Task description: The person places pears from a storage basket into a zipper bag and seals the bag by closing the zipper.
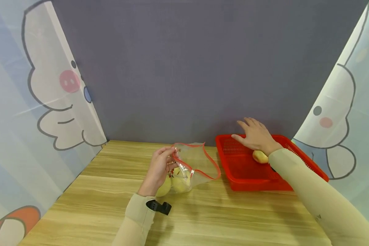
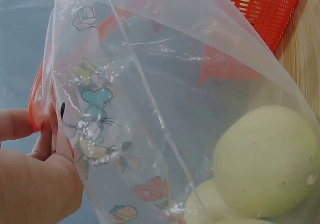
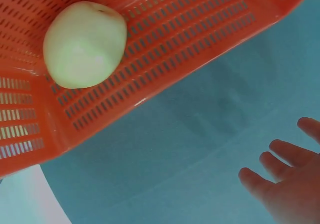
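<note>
My left hand [image 1: 156, 168] pinches the red-edged rim of a clear zip bag [image 1: 200, 175], whose mouth gapes toward the right. Cartoon prints cover the side of the bag [image 2: 165, 99] in the left wrist view. Several pale yellow-green round fruits [image 2: 265, 159], whose exact kind I cannot tell, lie in its bottom. Over the back of a red plastic basket [image 1: 243, 184], my right hand [image 1: 256, 136] is spread with nothing in it. One similar fruit [image 3: 85, 44] sits in the basket, below the right wrist in the head view.
The bag and basket stand side by side on a wood-grain table [image 1: 101, 198]. A dark grey panel [image 1: 184, 75] rises behind the table. Cartoon-printed curtains [image 1: 49, 92] hang at both sides, the right one close to the basket.
</note>
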Available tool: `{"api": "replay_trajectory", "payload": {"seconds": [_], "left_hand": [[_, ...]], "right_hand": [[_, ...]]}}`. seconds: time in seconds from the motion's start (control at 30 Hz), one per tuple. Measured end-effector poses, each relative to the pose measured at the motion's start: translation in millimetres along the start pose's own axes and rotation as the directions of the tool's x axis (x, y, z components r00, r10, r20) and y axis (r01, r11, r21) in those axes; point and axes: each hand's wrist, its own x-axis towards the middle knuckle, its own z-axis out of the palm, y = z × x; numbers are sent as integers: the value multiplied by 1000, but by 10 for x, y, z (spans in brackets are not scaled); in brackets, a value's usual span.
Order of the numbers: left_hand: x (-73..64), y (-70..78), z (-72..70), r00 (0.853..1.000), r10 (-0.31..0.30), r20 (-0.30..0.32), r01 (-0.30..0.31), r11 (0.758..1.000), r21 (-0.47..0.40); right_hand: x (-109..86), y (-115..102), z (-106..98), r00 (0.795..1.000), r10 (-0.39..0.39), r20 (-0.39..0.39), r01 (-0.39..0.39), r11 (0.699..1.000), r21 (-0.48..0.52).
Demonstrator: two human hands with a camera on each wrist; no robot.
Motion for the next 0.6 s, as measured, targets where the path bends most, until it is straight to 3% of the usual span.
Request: {"api": "replay_trajectory", "payload": {"seconds": [0.27, 0.6], "left_hand": [[12, 13, -9, 1000, -3, 16, 3, 1000, 3], [-4, 22, 1, 1000, 2, 22, -3, 1000, 6]], "right_hand": [[52, 163, 56, 1000, 16, -16, -16, 1000, 11], [66, 399, 207, 998, 63, 28, -65, 995, 78]]}}
